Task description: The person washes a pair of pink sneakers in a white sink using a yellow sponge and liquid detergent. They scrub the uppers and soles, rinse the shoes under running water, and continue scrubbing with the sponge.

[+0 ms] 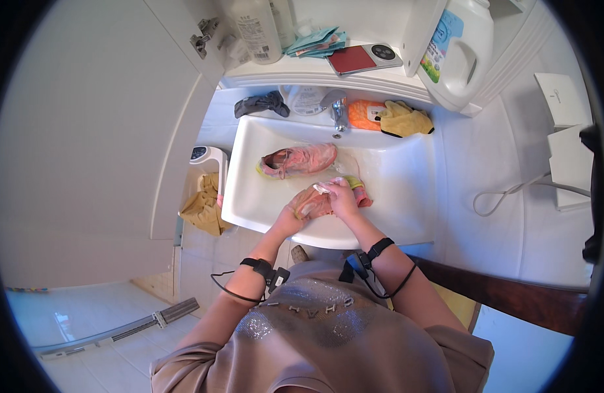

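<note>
Over the near half of a white sink (249,196), my left hand (291,221) is closed round the left end of a wet pink shoe (323,203) with yellow-green trim. My right hand (342,200) is bent over the middle of that shoe, fingers closed. A small white, foamy-looking thing (322,188) shows at its fingertips; its kind cannot be made out. Behind my hands a matching pink shoe (300,161) with laces lies in the basin, apart from both hands. Some murky water sits to its right.
A chrome faucet (340,114) rises at the sink's back, between a dark cloth (262,104) and a yellow cloth (407,119) beside an orange packet (365,114). Above, a shelf holds a phone (357,59) and a white bottle (257,33). A large white jug (459,56) stands right.
</note>
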Demonstrator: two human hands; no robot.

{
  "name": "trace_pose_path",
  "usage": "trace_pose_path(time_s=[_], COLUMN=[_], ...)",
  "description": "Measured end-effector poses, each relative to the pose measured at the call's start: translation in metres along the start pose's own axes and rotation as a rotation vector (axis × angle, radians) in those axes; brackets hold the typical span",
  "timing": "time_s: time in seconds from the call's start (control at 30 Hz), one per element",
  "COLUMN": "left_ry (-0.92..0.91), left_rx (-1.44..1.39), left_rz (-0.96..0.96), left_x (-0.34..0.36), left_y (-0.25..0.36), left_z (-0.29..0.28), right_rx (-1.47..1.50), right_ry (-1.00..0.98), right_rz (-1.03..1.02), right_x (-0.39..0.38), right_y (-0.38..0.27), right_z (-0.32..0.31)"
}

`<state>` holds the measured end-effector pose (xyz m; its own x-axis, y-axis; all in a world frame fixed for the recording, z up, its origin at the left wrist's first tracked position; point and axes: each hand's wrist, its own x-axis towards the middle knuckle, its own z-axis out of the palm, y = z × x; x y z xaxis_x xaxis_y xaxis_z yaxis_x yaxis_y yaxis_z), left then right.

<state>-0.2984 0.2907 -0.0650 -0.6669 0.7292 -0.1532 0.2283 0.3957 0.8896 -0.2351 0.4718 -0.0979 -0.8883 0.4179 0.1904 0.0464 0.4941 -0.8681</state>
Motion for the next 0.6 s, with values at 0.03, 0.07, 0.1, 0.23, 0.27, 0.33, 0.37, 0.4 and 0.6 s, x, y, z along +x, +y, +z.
trace_pose_path(time_s=[0.03,0.07,0.1,0.23,0.27,0.33,0.37,0.4,0.6], left_ry=[0.017,0.023,0.024,-0.026,0.011,0.057,0.065,0.071,-0.021], left_rx=[0.017,0.025,0.016,0.0,-0.01,0.05,0.115,0.18,0.073], left_rz=[0.079,0.085,0.071,-0.069,-0.048,0.021,0.061,0.1,0.009], left_x=[0.0,0.001,0.001,0.003,0.003,0.007,0.011,0.013,0.006], left_y=[0.001,0.002,0.003,0.0,-0.001,-0.004,-0.006,-0.007,-0.016], left_z=[-0.001,-0.002,-0.003,-0.003,-0.001,-0.001,-0.001,-0.001,-0.005], right_rx=[0.014,0.042,0.017,-0.04,-0.044,-0.009,-0.041,-0.093,-0.002], right_ry=[-0.03,0.025,-0.101,-0.298,-0.299,-0.251,-0.24,-0.201,-0.342], right_rz=[0.047,0.084,-0.004,-0.473,-0.433,-0.144,-0.254,-0.293,-0.414], right_x=[0.0,0.002,0.005,0.024,0.029,0.032,0.032,0.03,0.019], right_y=[-0.006,-0.013,-0.021,-0.044,-0.047,-0.048,-0.046,-0.045,-0.038], right_z=[-0.003,-0.006,-0.007,-0.012,-0.011,-0.008,-0.006,-0.003,0.005])
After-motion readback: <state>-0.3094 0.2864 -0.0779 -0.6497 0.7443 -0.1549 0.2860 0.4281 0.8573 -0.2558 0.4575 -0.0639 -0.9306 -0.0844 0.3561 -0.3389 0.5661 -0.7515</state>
